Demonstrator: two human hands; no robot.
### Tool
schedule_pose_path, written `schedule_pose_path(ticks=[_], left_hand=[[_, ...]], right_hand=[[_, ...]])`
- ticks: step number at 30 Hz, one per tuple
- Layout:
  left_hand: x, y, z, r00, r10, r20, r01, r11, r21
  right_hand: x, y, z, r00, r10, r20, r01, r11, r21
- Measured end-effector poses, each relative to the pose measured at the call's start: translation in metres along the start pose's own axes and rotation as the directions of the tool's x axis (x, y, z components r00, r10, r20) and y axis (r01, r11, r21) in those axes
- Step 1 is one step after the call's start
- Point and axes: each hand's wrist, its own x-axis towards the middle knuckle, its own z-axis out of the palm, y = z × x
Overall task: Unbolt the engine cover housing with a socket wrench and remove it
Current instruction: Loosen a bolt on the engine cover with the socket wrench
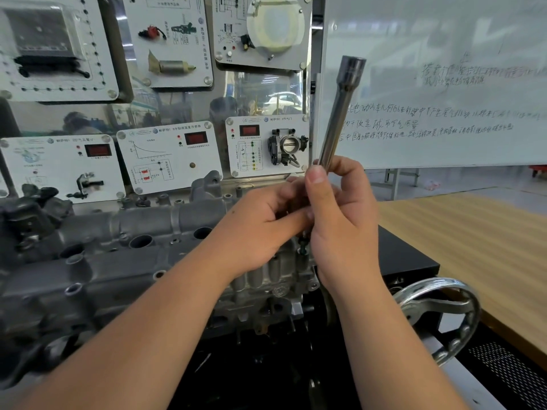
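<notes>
The right hand (337, 208) holds the smooth steel socket wrench (340, 113) upright by its lower end, the left hand (266, 214) pinching beside it, above the heavy, rigid engine cover (118, 261); best lifted by its edges.

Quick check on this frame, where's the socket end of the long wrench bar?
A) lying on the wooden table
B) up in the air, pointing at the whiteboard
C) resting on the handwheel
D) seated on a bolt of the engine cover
B: the right hand holds the wrench bar by its lower end, tilted, with the socket end up in front of the whiteboard, well above the engine cover.
</notes>
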Motion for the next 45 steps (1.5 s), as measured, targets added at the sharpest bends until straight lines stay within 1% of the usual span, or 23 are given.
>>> schedule_pose_path(ticks=[4,6,8,11,15,17,21,24,28,33,38,41,45], left_hand=[[-0.001,-0.0002,0.0001,0.999,-0.017,-0.028,0.016,1.0,-0.027],[-0.0016,-0.0009,-0.0008,0.998,-0.063,-0.008,0.063,0.997,-0.045],[-0.0015,-0.002,-0.0021,0.996,-0.084,0.019,0.085,0.995,-0.047],[-0.0009,-0.0012,-0.0022,0.997,-0.063,0.035,0.064,0.998,-0.026],[-0.0007,0.0007,-0.0006,1.0,0.012,0.011,-0.012,1.0,-0.012],[-0.0004,0.0004,0.0003,1.0,0.019,-0.013,-0.019,1.0,-0.002],[-0.0014,-0.0012,0.001,0.999,-0.012,-0.042,0.011,1.0,-0.021],[-0.0022,-0.0006,-0.0001,0.997,-0.083,-0.007,0.083,0.996,-0.028],[-0.002,0.0004,-0.0014,0.994,-0.105,0.025,0.106,0.994,-0.029],[-0.0019,0.0016,-0.0005,0.997,-0.078,-0.01,0.078,0.997,0.003],[-0.0011,0.0001,0.0004,0.999,-0.04,-0.034,0.041,0.999,0.017],[-0.0025,0.0015,0.0006,0.996,-0.085,-0.03,0.084,0.996,-0.033],[-0.0021,-0.0031,0.0001,0.995,-0.1,0.007,0.1,0.995,-0.003]], right_hand=[[0.0001,0.0019,0.0004,0.999,-0.051,0.003,0.052,0.997,-0.059],[-0.0004,0.001,0.0007,0.997,-0.059,0.039,0.062,0.995,-0.077],[0.0003,0.0002,-0.0002,0.997,-0.05,0.055,0.053,0.997,-0.055],[0.002,-0.0003,-0.0025,0.999,-0.021,0.049,0.021,1.0,0.0],[-0.0001,-0.0023,-0.0013,0.999,-0.013,0.042,0.013,1.0,-0.016],[-0.0009,-0.0006,-0.0006,1.0,-0.017,0.026,0.017,0.999,-0.031],[-0.0007,0.0003,0.0011,0.997,-0.071,-0.007,0.07,0.995,-0.077],[-0.0015,0.0007,0.0015,0.998,-0.066,0.0,0.066,0.992,-0.103],[0.0014,0.0018,-0.0014,1.0,-0.011,-0.018,0.01,0.997,-0.073],[0.0006,0.0016,-0.0007,1.0,-0.016,0.006,0.016,0.999,-0.033],[-0.0001,0.0036,0.0006,1.0,-0.003,-0.028,0.002,0.999,-0.032],[0.001,0.0026,0.0002,0.999,-0.019,-0.03,0.018,1.0,-0.011],[0.0027,0.0025,-0.002,1.0,-0.002,-0.012,0.002,1.0,-0.008]])
